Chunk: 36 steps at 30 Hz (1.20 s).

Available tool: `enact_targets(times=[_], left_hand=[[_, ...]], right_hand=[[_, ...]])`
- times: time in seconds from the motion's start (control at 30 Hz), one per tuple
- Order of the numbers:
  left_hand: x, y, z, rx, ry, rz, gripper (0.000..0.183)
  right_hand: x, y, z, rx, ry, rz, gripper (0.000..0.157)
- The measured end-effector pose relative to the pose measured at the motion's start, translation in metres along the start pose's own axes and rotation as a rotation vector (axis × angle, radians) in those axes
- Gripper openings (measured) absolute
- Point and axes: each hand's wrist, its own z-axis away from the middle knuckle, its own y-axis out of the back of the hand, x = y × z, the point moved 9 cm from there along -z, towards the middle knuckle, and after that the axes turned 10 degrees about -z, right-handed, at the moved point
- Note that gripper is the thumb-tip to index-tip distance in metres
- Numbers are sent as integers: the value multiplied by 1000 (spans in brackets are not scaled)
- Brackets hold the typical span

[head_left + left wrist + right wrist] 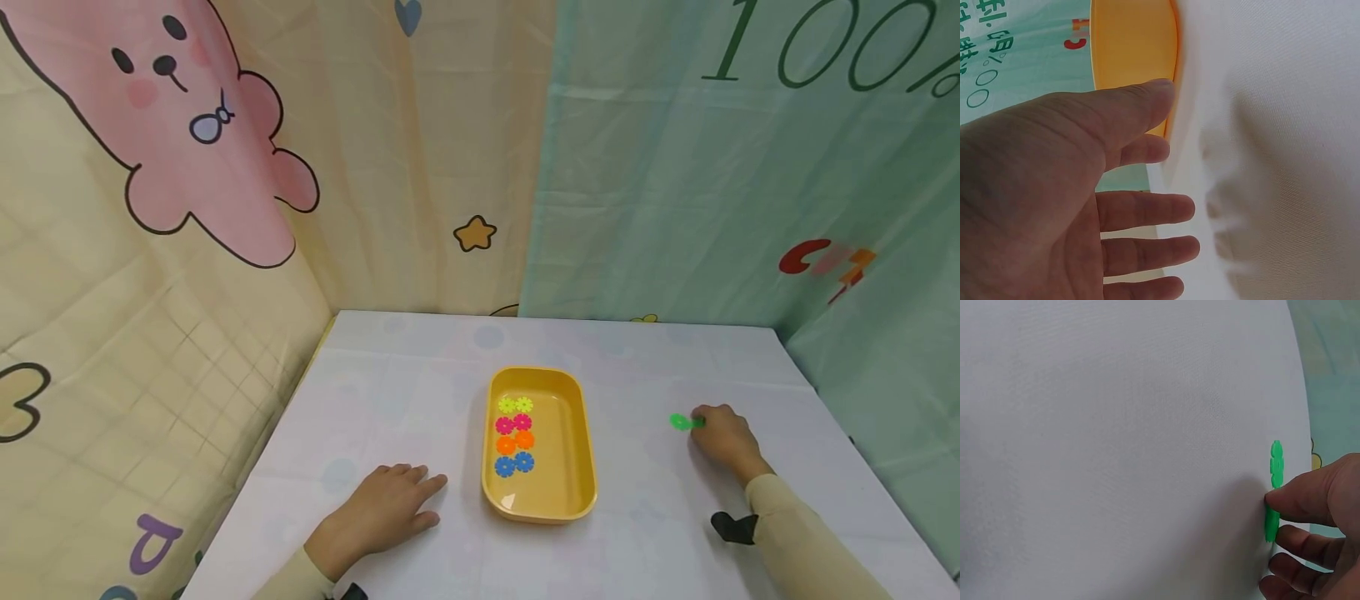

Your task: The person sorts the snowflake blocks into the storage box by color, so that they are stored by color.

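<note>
At the right of the table in the head view, my right hand (726,437) pinches a green flower-shaped disc (699,422) between thumb and fingers, low over the cloth. A second green flower disc (680,422) lies just left of it. The right wrist view shows the thumb covering part of the pinched disc (1271,528); the other disc (1277,459) is beyond the thumb tip. My left hand (390,508) holds nothing, palm down with fingers spread, left of a yellow tray (566,433). In the left wrist view its fingers are straight, close over the cloth.
In the tray's left half, flower discs sit in pairs: yellow (516,405), pink (513,423), orange (515,442) and blue (514,463). The white tablecloth (420,375) runs back to printed curtains (637,167).
</note>
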Motion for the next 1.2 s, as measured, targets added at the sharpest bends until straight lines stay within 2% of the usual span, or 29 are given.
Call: enact_targets(times=[0.23, 0.57, 0.7, 0.83, 0.97, 1.2], left_hand=[[-1, -1, -2, -31, 9, 16, 52], [-2, -3, -2, -42, 15, 15, 52], [-2, -4, -3, -51, 18, 16, 52], [-2, -5, -5, -65, 24, 23, 53], [-1, -2, -5, -64, 24, 27, 53], [0, 2, -5, -51, 19, 24, 52]], right_hand=[[5, 3, 2, -7, 2, -29, 36], [17, 4, 8, -54, -63, -110, 40], [21, 5, 9, -63, -75, -151, 33], [22, 3, 10, -92, -102, -252, 23], [13, 1, 12, -125, -129, -396, 23], [-38, 1, 16, -172, -40, -593, 34]])
